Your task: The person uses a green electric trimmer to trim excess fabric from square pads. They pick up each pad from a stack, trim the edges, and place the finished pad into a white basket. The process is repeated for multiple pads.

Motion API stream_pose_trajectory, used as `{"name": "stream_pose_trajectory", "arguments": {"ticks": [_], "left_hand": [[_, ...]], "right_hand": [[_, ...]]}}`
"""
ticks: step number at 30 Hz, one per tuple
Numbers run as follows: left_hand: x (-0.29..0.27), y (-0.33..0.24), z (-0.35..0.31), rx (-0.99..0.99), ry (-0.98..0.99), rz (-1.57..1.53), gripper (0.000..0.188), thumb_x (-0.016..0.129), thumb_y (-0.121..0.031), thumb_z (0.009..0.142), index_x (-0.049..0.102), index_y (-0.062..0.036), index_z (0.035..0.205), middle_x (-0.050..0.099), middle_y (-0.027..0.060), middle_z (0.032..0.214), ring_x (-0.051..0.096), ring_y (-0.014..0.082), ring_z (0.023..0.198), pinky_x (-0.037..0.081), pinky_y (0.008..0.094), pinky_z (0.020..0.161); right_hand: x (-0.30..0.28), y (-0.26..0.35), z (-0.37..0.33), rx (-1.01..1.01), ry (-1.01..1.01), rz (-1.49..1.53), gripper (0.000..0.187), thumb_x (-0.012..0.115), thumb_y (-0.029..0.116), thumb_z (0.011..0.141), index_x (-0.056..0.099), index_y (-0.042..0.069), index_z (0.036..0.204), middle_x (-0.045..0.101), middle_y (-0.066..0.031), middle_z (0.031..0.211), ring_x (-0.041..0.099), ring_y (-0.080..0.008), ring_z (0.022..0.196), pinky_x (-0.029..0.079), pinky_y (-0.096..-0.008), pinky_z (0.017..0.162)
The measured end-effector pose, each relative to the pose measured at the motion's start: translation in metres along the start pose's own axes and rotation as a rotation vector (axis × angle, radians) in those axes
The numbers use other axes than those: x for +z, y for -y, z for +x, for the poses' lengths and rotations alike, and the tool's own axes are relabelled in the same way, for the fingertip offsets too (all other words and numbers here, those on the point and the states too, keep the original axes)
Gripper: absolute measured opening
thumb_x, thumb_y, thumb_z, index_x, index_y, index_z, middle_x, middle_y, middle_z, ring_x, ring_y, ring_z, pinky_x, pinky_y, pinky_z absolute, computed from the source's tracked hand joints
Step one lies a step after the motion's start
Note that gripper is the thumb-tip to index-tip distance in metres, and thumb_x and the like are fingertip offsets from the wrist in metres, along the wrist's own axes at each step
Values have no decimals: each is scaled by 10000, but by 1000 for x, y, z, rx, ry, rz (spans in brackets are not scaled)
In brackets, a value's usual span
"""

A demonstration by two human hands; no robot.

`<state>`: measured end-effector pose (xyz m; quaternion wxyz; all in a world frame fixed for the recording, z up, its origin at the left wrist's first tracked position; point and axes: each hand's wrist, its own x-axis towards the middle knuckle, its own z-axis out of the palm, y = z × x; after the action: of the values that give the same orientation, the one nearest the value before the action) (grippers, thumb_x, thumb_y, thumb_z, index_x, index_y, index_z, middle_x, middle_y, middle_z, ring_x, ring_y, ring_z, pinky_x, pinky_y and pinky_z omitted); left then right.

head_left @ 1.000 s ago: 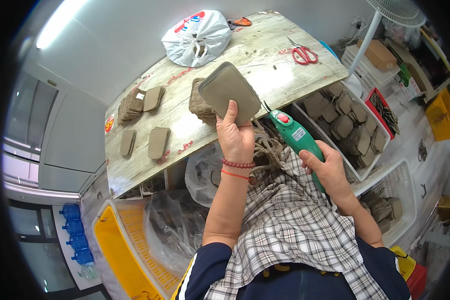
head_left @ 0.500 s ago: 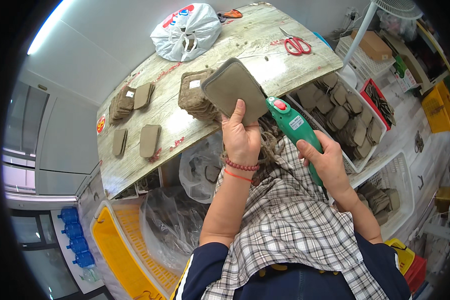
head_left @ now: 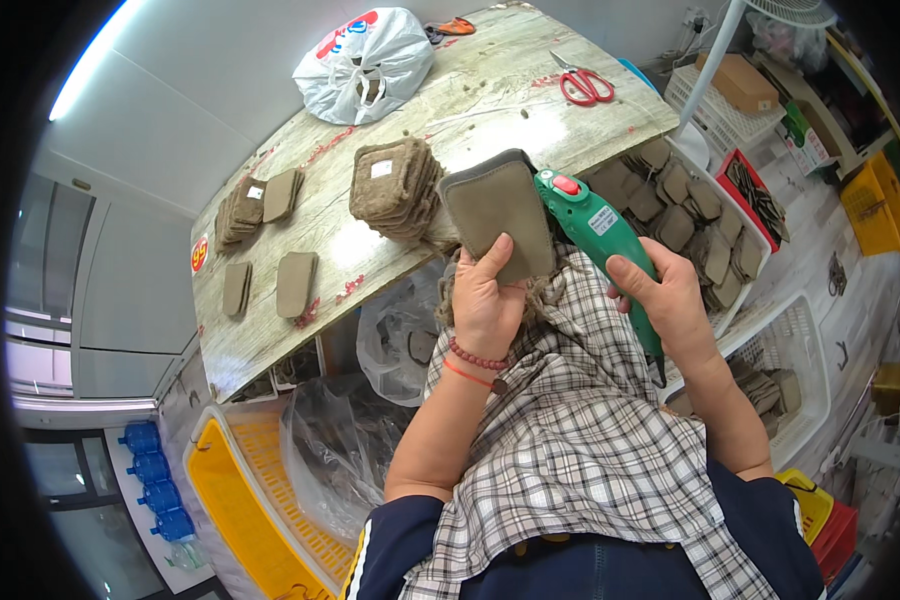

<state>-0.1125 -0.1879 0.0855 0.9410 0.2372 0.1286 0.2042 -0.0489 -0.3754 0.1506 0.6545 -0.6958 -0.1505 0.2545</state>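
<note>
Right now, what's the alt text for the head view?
The left hand holds up a brown pad; the right hand grips a green handheld tool, its upper end beside the pad's edge. Beyond, stacked pads and red-handled scissors lie on a table.

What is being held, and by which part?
The left grip holds a tan pad by its lower end; the right grip holds a green handheld tool by its lower body.

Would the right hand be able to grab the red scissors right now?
Probably not: the right hand is wrapped around the green tool, and the red-handled scissors lie farther off on the table. Nothing seems to cover them, though.
</note>
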Motion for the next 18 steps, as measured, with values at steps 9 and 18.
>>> {"name": "stream_pose_trajectory", "arguments": {"ticks": [9, 18], "left_hand": [[-22, -51, 9, -159, 113, 333, 317, 620, 34, 862, 558, -13, 1170, 658, 100, 1085, 658, 194, 943, 558, 349, 810], [-17, -81, 14, -309, 124, 612, 360, 606, 105, 821, 559, 19, 1167, 664, 105, 1059, 659, 172, 918, 554, 310, 800]], "right_hand": [[-33, 3, -6, 49, 134, -126, 375, 707, 348, 848, 617, 2, 959, 588, -14, 720, 526, -57, 617, 436, -214, 562], [-36, -3, -15, -31, 122, -318, 423, 761, 309, 805, 638, -9, 1055, 602, -13, 763, 541, -74, 667, 453, -241, 606]]}}
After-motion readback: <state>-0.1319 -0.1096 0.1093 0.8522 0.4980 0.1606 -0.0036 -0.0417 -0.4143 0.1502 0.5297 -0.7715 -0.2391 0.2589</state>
